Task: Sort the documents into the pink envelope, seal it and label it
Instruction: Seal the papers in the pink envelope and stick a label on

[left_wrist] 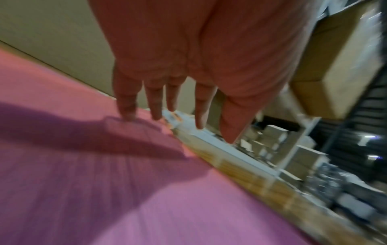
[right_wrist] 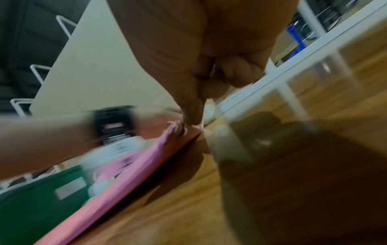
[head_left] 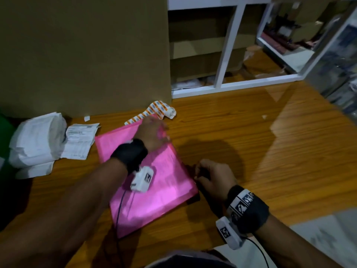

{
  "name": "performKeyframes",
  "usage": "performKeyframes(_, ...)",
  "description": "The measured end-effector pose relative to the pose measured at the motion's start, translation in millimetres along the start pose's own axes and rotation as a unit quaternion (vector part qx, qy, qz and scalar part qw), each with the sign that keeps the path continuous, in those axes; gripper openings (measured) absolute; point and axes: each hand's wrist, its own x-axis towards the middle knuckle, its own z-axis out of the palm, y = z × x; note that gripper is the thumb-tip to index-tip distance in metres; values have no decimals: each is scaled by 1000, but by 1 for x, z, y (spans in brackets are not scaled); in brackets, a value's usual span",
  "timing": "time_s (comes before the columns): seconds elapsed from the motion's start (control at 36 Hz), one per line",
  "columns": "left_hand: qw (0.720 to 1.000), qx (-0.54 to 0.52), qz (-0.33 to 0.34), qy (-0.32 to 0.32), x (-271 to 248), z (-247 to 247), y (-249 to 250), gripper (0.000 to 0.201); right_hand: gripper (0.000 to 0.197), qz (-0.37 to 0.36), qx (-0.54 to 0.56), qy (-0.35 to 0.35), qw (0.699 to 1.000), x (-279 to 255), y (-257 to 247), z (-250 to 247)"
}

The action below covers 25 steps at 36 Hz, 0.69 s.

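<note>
Wooden table [head_left: 241,132], dim room: pink envelope [head_left: 154,200] lies flat by loose papers [head_left: 79,140]. Left hand [head_left: 152,132] spread flat on its far end, right hand [head_left: 210,178] curled, pinching something dark at its edge. Looks light, floppy, slick, so pin it flat and work the edge

left hand [head_left: 152,132] flat, right hand [head_left: 212,178] curled

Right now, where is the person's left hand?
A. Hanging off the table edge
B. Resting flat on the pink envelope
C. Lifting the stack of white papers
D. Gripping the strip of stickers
B: the left hand lies with straight fingers on the far end of the pink envelope; the sticker strip and white papers lie untouched.
</note>
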Motion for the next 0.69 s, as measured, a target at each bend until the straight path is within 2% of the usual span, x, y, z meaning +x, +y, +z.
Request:
performKeyframes(0.08,995,23,61,-74,-71,13,28,65,26,0,-13,-4,1000,0,-1,0)
performKeyframes(0.14,993,30,60,-95,-109,29,39,81,26,-2,-27,-17,999,1,-3,1)
performKeyframes(0.19,992,67,47,-100,-132,47,46,86,23,-12,-33,-29,999,5,-4,3)
performKeyframes(0.28,987,135,14,-90,-145,61,56,79,20,-35,-21,-50,998,9,-7,3)
performKeyframes(0.36,983,155,-17,-97,-149,65,71,57,25,-58,-4,-62,996,10,-6,1)
performKeyframes(0.47,976,166,-33,-135,-155,75,86,32,16,-83,-12,-77,994,18,-5,-5)
performKeyframes(0.58,979,154,-43,-129,-162,82,91,27,15,-90,6,-78,993,32,-7,-5)
performKeyframes(0.69,985,145,-46,-87,-168,85,93,24,20,-50,60,-62,995,47,-8,-1)
